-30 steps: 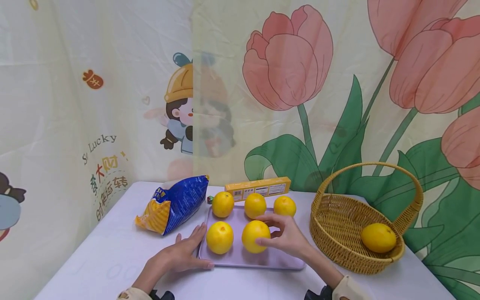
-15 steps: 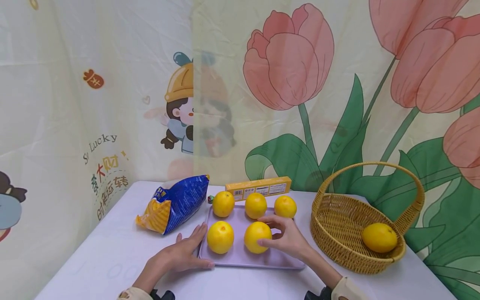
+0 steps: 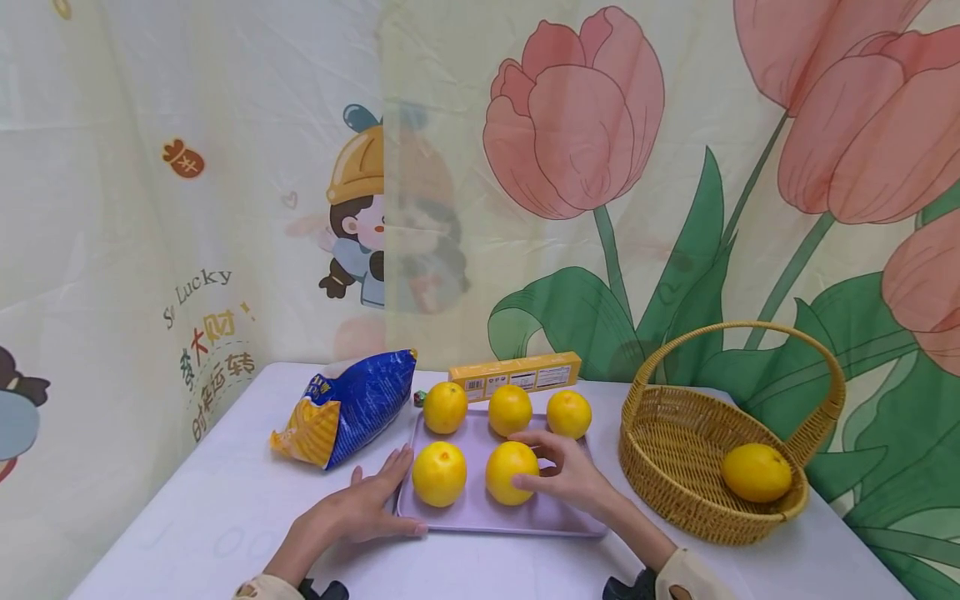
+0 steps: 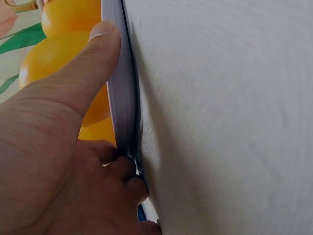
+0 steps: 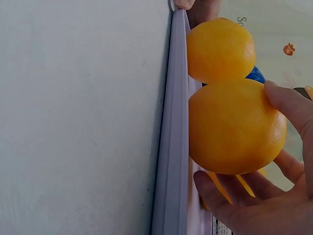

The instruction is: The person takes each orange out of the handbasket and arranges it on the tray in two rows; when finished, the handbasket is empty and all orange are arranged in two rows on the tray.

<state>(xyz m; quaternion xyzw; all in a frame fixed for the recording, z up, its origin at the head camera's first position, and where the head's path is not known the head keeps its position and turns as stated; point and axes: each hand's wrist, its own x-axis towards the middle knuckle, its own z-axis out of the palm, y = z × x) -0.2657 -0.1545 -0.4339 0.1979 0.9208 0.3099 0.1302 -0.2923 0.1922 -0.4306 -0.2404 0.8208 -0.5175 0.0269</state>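
Several oranges stand in two rows on a pale purple tray [image 3: 474,518]. My right hand [image 3: 573,477] holds the front-right orange [image 3: 504,477], thumb on its near side and fingers curled behind it. In the right wrist view, the thumb and fingers surround this orange [image 5: 234,127], which sits on the tray. My left hand [image 3: 363,507] rests at the tray's left edge, thumb along the front-left corner and fingers stretched up the side. Beside that hand stands the front-left orange [image 3: 439,477]. Behind are three back-row oranges, including the middle one [image 3: 510,408].
A wicker basket [image 3: 637,467] with a tall handle stands at right, holding a yellow oval fruit [image 3: 757,473]. A blue and orange snack bag [image 3: 371,408] lies at left. Behind the tray are a long yellow box [image 3: 517,373] and a small green wrapped item [image 3: 420,398].
The orange in my right hand has shifted very slightly right relative to the front-left orange. My left hand stays at the tray edge. The head view moves slightly.
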